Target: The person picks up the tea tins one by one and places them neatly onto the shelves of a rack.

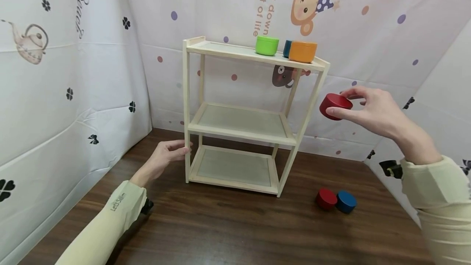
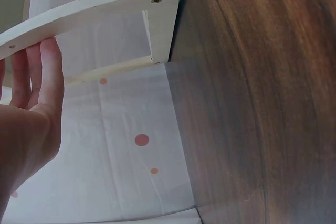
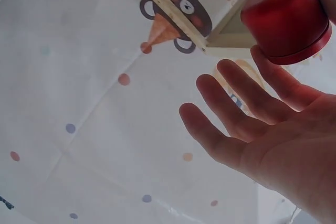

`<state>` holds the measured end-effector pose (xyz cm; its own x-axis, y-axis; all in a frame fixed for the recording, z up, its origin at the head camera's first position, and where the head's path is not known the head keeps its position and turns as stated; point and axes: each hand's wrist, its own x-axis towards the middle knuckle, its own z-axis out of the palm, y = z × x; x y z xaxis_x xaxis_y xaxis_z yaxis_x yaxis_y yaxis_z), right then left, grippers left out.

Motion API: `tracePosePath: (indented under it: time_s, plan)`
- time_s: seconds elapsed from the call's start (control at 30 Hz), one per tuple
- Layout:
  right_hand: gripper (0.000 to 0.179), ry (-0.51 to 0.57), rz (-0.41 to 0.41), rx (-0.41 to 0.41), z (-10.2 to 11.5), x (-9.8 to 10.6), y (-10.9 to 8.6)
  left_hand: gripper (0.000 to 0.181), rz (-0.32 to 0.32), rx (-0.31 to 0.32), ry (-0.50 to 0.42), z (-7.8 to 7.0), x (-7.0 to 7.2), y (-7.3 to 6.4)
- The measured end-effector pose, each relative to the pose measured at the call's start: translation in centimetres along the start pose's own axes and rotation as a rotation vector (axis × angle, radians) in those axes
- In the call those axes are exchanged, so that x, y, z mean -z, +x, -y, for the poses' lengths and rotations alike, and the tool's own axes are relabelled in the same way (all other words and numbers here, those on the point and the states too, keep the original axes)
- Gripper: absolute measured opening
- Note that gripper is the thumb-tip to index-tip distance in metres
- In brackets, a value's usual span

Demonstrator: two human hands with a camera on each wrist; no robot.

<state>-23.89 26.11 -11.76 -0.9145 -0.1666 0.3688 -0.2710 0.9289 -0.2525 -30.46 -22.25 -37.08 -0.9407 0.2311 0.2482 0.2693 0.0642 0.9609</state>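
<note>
My right hand (image 1: 382, 111) pinches a small red round tin (image 1: 334, 106) between thumb and forefinger. It is held in the air to the right of the wooden shelf rack (image 1: 239, 135), above the middle shelf's height. In the right wrist view the other fingers (image 3: 218, 98) spread away from the tin (image 3: 286, 22). At the rack's left front post (image 1: 187, 93), my left hand (image 1: 163, 158) holds on low down, just under the middle shelf. Its fingers (image 2: 51, 77) reach behind the post in the left wrist view, and the thumb is mostly hidden there.
On the rack's top shelf stand a green tin (image 1: 266, 46), an orange tin (image 1: 303, 52) and a dark blue tin (image 1: 287, 48) partly behind the orange one. A second red tin (image 1: 326, 199) and a blue tin (image 1: 346, 202) sit side by side on the brown table (image 1: 228, 228). Printed curtains (image 1: 228, 3) surround it.
</note>
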Motion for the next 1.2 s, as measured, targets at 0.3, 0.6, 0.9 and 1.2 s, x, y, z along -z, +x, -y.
tracePosePath:
  time_s: [0.3,0.6,0.9,1.2]
  plan:
    - [0.063,0.010,-0.008,-0.014,0.8,1.7,0.2,0.050,0.000,0.013,0.014,-0.2,0.1,0.0]
    - [0.059,0.045,-0.034,0.005,1.6,3.1,0.7,0.050,0.000,0.011,0.006,0.0,0.1,0.0]
    - [0.059,0.093,-0.032,-0.015,2.6,4.4,1.3,0.050,0.007,0.022,0.022,0.1,0.2,0.1]
    - [0.058,0.081,-0.039,0.020,3.6,5.2,1.7,0.049,-0.001,0.025,0.024,-0.2,0.1,0.0]
